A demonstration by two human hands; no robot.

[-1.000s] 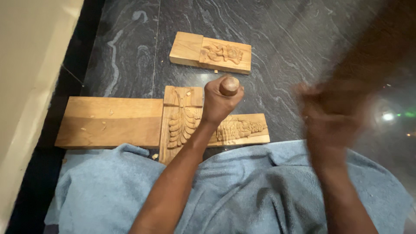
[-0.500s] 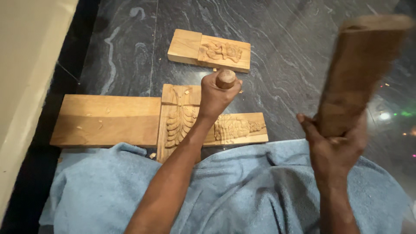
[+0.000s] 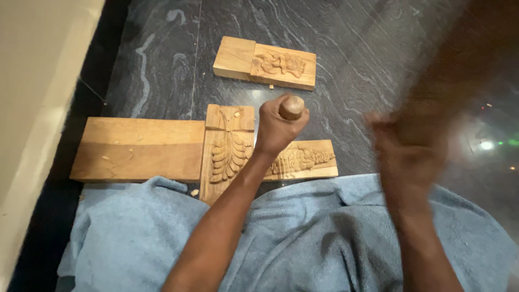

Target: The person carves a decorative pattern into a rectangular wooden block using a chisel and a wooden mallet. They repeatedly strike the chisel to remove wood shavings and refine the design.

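Note:
My left hand (image 3: 278, 130) is closed around a wooden-handled chisel (image 3: 292, 107), whose round handle end sticks up out of the fist. It is held over a carved wooden panel (image 3: 227, 148) with a leaf pattern, lying on the dark stone floor. My right hand (image 3: 408, 157) is blurred by motion at the right. It grips a long wooden mallet block (image 3: 459, 59) that reaches toward the upper right corner. The chisel's blade is hidden under my left hand.
A plain wooden plank (image 3: 138, 148) lies left of the leaf panel. A carved strip (image 3: 305, 159) lies to its right, and another carved block (image 3: 265, 62) farther away. A blue towel (image 3: 135, 243) covers my lap. A cream wall (image 3: 32, 81) runs along the left.
The right hand with the mallet block went from raised and sharp half a second ago to a blurred swing now. The left hand has kept the chisel on the panel.

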